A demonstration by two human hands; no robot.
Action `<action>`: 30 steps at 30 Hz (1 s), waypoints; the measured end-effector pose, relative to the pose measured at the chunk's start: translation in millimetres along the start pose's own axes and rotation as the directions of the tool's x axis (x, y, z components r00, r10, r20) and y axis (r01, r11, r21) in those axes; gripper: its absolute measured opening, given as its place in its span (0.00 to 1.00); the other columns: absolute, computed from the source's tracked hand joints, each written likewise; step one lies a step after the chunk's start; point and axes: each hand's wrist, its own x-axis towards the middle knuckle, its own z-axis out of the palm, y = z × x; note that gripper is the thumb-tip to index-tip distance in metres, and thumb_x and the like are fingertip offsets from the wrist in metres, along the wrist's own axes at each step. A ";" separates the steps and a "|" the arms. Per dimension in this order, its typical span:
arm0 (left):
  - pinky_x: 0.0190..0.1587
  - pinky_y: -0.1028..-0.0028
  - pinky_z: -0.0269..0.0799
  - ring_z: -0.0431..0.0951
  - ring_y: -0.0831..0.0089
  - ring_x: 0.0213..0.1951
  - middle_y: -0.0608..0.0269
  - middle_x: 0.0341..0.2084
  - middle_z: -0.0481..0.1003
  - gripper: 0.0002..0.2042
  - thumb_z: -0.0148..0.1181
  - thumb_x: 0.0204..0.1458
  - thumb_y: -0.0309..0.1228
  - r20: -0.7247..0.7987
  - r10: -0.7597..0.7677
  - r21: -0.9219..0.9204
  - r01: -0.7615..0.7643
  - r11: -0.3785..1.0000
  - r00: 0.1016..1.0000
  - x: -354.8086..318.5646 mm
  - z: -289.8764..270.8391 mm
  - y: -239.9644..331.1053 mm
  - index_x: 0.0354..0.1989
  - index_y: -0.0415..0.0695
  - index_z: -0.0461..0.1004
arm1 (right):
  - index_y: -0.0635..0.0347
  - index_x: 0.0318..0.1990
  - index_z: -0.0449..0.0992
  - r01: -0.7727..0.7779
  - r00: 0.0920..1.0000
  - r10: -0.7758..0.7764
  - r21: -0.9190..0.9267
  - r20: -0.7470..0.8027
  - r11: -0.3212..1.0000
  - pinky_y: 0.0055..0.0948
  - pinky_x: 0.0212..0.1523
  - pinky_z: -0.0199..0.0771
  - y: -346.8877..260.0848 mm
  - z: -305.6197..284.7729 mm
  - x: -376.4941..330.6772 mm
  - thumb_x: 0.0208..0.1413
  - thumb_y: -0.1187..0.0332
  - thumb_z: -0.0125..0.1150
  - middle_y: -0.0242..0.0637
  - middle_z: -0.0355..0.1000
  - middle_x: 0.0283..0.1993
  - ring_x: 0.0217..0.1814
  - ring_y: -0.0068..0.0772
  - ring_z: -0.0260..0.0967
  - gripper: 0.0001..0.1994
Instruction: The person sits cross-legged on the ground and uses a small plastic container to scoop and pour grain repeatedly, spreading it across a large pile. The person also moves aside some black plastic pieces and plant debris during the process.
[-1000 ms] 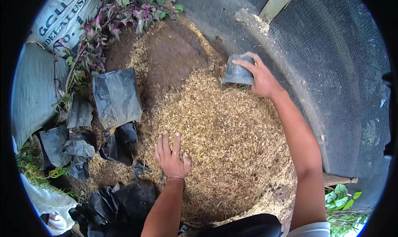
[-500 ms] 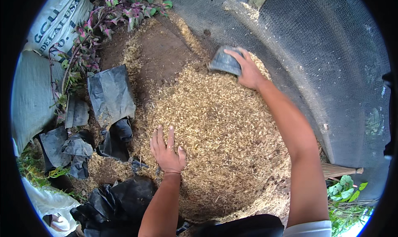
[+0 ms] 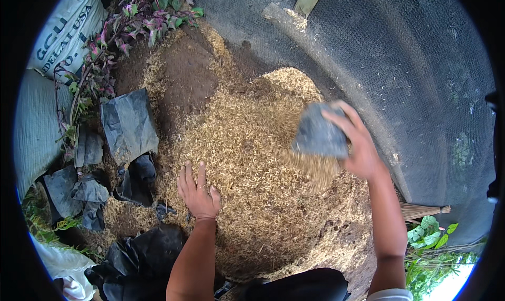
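Far to the left of the left hand's grip lie the white sacks (image 3: 58, 32) and a red-leaved plant (image 3: 131, 17), with flat black bags (image 3: 129, 124) and crumpled ones strewn just left of that hand. Beyond them, up from the grip, sits a patch of dark soil (image 3: 181, 72).

The left hand (image 3: 199, 193) lies flat on the husk pile (image 3: 247, 159), fingers spread, palm down; its grip is open and holds nothing, only pressing on the husks at the pile's near-left edge.

Well to the right of it and higher, the right hand (image 3: 357, 143) holds a small grey pot (image 3: 318, 135). The grip is closed round it, fingers over the top and far side. The pot is tilted, mouth down and toward the person, and husks are spilling from it in a loose stream onto the pile just under the grip.

Judging from how things lie, the heap is already large and mostly husk, with the soil off to one side barely mixed in; the black bags all look flat and unfilled. So the scooping and tipping seems well in hand, and any blending or bagging looks yet to come.

Right of the gripping hand rises a dark mesh wall (image 3: 410, 74), with green leaves (image 3: 428, 232) low beside it.
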 end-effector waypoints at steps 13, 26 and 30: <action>0.79 0.40 0.49 0.59 0.40 0.76 0.46 0.77 0.62 0.38 0.53 0.52 0.39 0.017 0.013 0.032 -0.013 0.999 1.000 -0.1 -0.1 -0.3 0.78 0.53 0.67 | 0.25 0.74 0.68 -0.126 0.875 -0.102 -0.425 -0.473 0.896 0.55 0.71 0.81 34.7 20.6 66.9 0.38 0.79 0.84 0.49 0.50 0.80 0.80 0.64 0.54 0.53; 0.79 0.42 0.48 0.61 0.40 0.75 0.45 0.76 0.62 0.35 0.46 0.59 0.43 0.005 0.013 -0.003 -0.013 1.000 1.000 -0.4 -2.1 0.1 0.78 0.54 0.67 | 0.30 0.80 0.55 -0.238 0.969 0.179 -0.439 -0.172 0.866 0.58 0.76 0.71 56.1 127.6 163.2 0.46 0.74 0.80 0.60 0.45 0.78 0.81 0.73 0.48 0.55; 0.79 0.40 0.47 0.60 0.40 0.75 0.45 0.77 0.62 0.37 0.50 0.54 0.43 0.014 -0.006 -0.029 0.006 1.000 1.000 0.9 -3.4 1.7 0.77 0.54 0.68 | 0.28 0.78 0.61 -0.108 0.993 0.118 -0.367 0.005 0.924 0.46 0.81 0.68 47.8 101.6 138.4 0.44 0.80 0.79 0.52 0.45 0.81 0.81 0.66 0.55 0.54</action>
